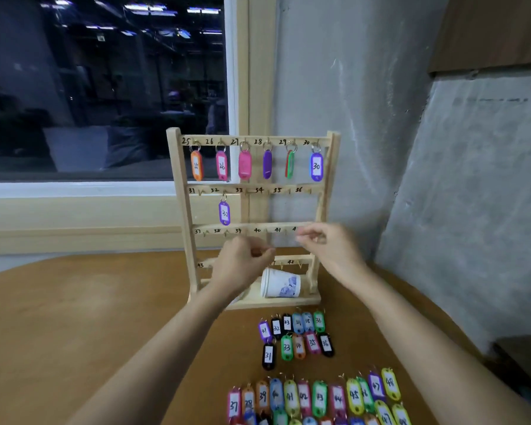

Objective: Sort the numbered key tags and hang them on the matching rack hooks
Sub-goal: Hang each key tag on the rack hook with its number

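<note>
A wooden rack [178, 179] with hooks numbered 25 to 48 stands on the table. Tags hang on hooks 25 to 30, and a purple tag 32 [224, 213] hangs in the second row. My left hand [242, 265] is raised before the rack's lower rows, fingers curled to the thumb, with no tag visible in it. At the right end of the third rail, by hook 42, my right hand [319, 243] is blurred with bunched fingers and no visible tag. Loose tags 31 to 36 [298, 338] lie below the rack, and tags 37 to 48 [316, 397] lie nearer me.
A paper cup [281, 283] lies on its side on the rack's base. The round wooden table [89, 317] meets a window sill at the back left and a grey wall at the right. The table edge curves close by on the right.
</note>
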Action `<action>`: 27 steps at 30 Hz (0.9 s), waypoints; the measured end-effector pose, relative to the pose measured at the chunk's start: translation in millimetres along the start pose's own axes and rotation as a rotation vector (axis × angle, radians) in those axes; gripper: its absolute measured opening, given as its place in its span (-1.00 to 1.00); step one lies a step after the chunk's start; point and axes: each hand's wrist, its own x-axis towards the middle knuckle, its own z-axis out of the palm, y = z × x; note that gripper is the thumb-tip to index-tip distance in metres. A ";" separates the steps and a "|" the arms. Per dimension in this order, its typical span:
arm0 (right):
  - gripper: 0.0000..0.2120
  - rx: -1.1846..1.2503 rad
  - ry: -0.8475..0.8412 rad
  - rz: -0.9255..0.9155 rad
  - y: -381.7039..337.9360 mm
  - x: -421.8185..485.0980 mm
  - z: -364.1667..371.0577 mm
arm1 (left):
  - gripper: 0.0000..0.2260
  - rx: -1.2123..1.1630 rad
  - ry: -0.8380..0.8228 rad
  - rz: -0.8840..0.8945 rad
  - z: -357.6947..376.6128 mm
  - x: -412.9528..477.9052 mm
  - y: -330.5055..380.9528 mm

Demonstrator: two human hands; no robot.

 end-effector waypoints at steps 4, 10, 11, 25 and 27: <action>-0.88 0.008 -0.188 0.088 33.7 -45.1 46.3 | -0.87 0.092 -0.179 -0.134 23.0 -32.2 -60.7; -0.88 -0.065 -0.307 0.171 61.6 -71.1 79.7 | -0.91 0.131 -0.244 -0.164 46.3 -51.0 -105.7; -0.88 -0.084 -0.320 0.183 64.2 -72.5 82.7 | -0.89 0.130 -0.246 -0.161 49.0 -50.6 -109.3; -0.80 -0.365 -0.459 0.047 68.9 -78.9 106.1 | -0.85 0.196 -0.272 -0.104 79.1 -34.6 -113.4; -0.87 -0.369 -0.434 0.038 69.2 -79.8 107.1 | -0.89 0.202 -0.263 -0.109 79.9 -34.6 -114.1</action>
